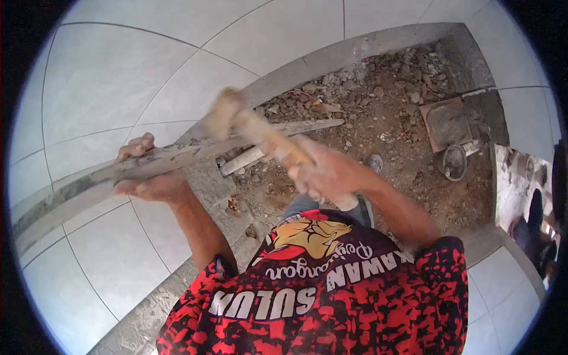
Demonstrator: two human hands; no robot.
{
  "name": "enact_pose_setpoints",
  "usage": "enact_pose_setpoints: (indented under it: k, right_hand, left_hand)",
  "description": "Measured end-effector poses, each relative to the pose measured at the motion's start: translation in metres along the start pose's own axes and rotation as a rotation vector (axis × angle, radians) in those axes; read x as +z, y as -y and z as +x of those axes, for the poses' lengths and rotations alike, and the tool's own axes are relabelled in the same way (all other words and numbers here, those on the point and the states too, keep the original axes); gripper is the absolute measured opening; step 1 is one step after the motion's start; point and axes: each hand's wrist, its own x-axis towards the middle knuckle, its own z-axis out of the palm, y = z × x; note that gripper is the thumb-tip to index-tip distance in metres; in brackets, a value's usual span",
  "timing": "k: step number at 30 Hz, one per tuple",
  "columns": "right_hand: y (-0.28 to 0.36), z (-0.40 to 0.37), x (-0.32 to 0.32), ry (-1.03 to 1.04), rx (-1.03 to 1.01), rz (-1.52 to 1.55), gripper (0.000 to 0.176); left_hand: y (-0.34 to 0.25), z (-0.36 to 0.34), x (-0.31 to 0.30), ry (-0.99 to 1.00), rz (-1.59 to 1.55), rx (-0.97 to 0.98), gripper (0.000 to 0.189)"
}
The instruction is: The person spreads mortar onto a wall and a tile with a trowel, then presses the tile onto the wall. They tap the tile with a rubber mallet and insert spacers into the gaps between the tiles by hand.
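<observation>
Grey-caked tray and bucket beyond hammer

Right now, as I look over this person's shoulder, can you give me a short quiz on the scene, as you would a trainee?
1. True or false: the left hand grips the long plank.
2. What does the right hand hold? A) a hammer B) a paintbrush C) a cup
3. Fill in: the floor around the rubble pit is covered in pale ____.

Key: 1 true; 2 A; 3 tiles.
</observation>
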Motion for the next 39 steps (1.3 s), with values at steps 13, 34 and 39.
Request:
enact_pose_setpoints:
  k: [13, 34, 39]
  right_hand:
    - [0.000, 0.026, 0.061, 0.263, -0.193, 0.662, 0.029]
    - [0.031, -0.005, 0.060, 0.322, -0.052, 0.706, 0.036]
    - [0.145, -0.032, 0.119, 0.554, -0.358, 0.555, 0.032]
  left_hand:
    - [0.024, 0.008, -0.005, -0.149, 0.119, -0.091, 0.069]
    - [0.031, -0.017, -0.010, -0.241, 0.315, -0.159, 0.062]
    - [0.020, -0.031, 0.035, -0.046, 0.107, -0.212, 0.058]
